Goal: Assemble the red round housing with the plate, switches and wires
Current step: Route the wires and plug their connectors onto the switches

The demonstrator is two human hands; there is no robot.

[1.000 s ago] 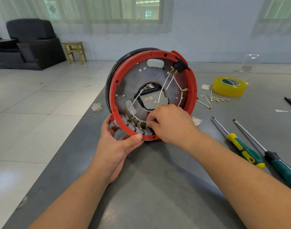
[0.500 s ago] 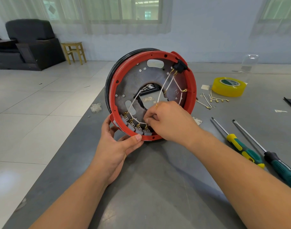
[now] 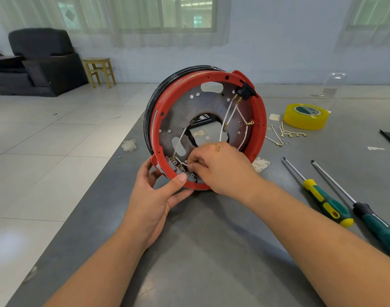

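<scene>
Relative to the earlier frames, the right hand (image 3: 220,169) is being shifted leftward along the lower rim, so that its fingers (image 3: 193,166) are now being worked at the grey switches (image 3: 180,167) further left. The red round housing (image 3: 208,129) is being stood on edge at the centre of the frame, on the grey desk (image 3: 211,251). It is being steadied by the left hand (image 3: 154,196), whose thumb is being pressed on the rim while the fingers are curled behind it. A white wire (image 3: 227,116) terminal is apparently being pinched and seated on a switch tab; wiring the switches on the metal plate (image 3: 183,111) is judged to be the step in hand. Next, the loose ring terminal (image 3: 218,148) will probably need routing. The pinched item itself is being hidden by the knuckles. At right, two screwdrivers (image 3: 327,204), spare terminals (image 3: 289,134) and yellow tape (image 3: 306,116) are being left idle.
</scene>
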